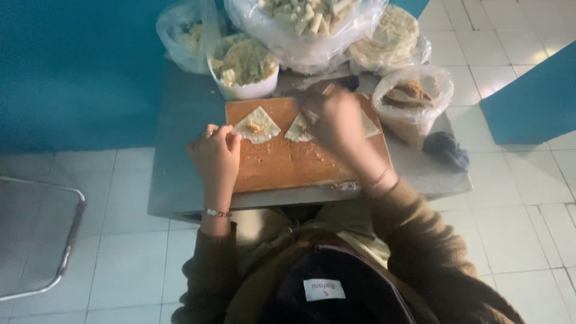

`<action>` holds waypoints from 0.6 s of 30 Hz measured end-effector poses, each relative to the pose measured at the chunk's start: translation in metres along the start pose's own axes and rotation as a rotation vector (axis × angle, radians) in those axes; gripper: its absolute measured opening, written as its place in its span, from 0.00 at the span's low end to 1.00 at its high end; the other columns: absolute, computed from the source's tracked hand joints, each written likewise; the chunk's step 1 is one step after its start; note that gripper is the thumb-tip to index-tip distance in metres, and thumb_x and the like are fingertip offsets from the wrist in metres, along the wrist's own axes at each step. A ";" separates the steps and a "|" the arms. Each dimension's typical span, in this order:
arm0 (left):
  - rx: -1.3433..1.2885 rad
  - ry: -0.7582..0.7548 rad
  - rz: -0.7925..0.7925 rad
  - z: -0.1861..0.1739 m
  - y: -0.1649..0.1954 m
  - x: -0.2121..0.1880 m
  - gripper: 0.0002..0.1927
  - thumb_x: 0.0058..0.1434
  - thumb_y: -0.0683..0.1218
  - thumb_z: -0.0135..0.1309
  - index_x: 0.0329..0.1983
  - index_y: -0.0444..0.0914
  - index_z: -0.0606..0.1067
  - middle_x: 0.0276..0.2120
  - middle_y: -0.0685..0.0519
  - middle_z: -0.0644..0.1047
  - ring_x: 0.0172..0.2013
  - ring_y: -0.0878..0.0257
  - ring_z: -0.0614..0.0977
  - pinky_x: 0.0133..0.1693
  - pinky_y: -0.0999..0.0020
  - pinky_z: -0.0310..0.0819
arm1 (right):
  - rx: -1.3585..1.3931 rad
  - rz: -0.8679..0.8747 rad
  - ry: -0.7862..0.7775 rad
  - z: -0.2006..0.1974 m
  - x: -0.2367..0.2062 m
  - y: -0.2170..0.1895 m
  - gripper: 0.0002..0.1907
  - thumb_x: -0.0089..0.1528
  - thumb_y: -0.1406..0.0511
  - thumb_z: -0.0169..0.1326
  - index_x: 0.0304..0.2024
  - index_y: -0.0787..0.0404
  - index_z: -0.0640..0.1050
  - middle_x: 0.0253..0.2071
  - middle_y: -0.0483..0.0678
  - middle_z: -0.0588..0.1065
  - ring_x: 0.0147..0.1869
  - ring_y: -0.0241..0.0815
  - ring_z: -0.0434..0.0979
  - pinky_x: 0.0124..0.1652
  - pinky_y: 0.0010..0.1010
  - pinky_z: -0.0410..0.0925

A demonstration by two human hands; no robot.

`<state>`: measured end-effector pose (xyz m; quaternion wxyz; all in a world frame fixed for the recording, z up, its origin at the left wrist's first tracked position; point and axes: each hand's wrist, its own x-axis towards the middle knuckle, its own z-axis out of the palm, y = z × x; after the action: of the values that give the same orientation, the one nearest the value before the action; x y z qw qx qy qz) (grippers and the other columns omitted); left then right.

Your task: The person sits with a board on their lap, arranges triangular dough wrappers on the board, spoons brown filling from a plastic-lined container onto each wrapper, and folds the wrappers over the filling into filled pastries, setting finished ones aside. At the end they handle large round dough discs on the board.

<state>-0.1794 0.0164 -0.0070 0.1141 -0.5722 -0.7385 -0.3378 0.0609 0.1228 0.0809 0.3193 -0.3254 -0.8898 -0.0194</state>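
An orange wooden board (288, 165) lies on a small grey table (180, 174). Two pale wedge-shaped dough sheets rest on its far part: the left one (257, 125) carries a small heap of filling, and the right one (298, 129) is partly under my right hand. My left hand (217, 155) rests at the board's left edge, fingertips touching the left sheet's corner. My right hand (336, 120) is blurred over the right sheet, fingers bent down onto it; whether it holds anything is hidden.
At the table's far side stand a white bowl of crumbly filling (243, 63), a large clear bag of cut pieces (306, 24), a smaller bag (183, 33), a stack of round flatbreads (387, 39) and a bag of pieces (411, 99). A dark cloth (447, 150) lies right. A metal chair frame (66, 240) stands left.
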 end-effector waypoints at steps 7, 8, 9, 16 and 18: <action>0.011 -0.008 -0.006 0.001 0.005 0.015 0.06 0.59 0.48 0.64 0.35 0.45 0.78 0.38 0.54 0.77 0.46 0.53 0.78 0.47 0.50 0.60 | -0.080 0.119 -0.142 0.055 -0.013 -0.035 0.10 0.56 0.55 0.63 0.34 0.51 0.84 0.37 0.41 0.79 0.49 0.44 0.77 0.46 0.43 0.63; 0.013 -0.001 -0.009 0.002 0.006 0.017 0.06 0.58 0.48 0.64 0.35 0.45 0.78 0.38 0.54 0.76 0.46 0.53 0.77 0.48 0.49 0.59 | -0.065 0.131 -0.151 0.056 -0.012 -0.036 0.10 0.56 0.55 0.63 0.34 0.51 0.83 0.37 0.40 0.79 0.49 0.44 0.77 0.46 0.42 0.62; 0.015 0.003 -0.012 0.003 0.008 0.018 0.06 0.57 0.47 0.64 0.35 0.45 0.78 0.37 0.54 0.76 0.47 0.53 0.77 0.49 0.48 0.59 | -0.065 0.136 -0.148 0.058 -0.011 -0.038 0.09 0.57 0.55 0.63 0.33 0.51 0.83 0.37 0.41 0.79 0.49 0.44 0.77 0.46 0.42 0.63; -0.134 0.046 0.004 0.009 0.017 0.024 0.08 0.55 0.46 0.65 0.35 0.43 0.77 0.36 0.53 0.77 0.43 0.51 0.77 0.45 0.46 0.61 | 0.106 0.219 -0.170 0.064 -0.005 -0.040 0.11 0.56 0.56 0.63 0.37 0.51 0.80 0.35 0.39 0.81 0.40 0.43 0.81 0.43 0.42 0.67; -0.283 0.038 0.044 0.013 0.017 0.029 0.07 0.59 0.42 0.62 0.36 0.40 0.75 0.35 0.51 0.77 0.40 0.52 0.79 0.43 0.53 0.69 | 0.190 0.249 -0.163 0.065 -0.004 -0.040 0.11 0.57 0.57 0.63 0.39 0.52 0.79 0.34 0.39 0.81 0.38 0.41 0.83 0.40 0.40 0.69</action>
<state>-0.1702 0.0493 0.0056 0.0533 -0.5923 -0.6683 -0.4468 0.0029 0.1048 0.0337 0.2752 -0.4021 -0.8634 0.1308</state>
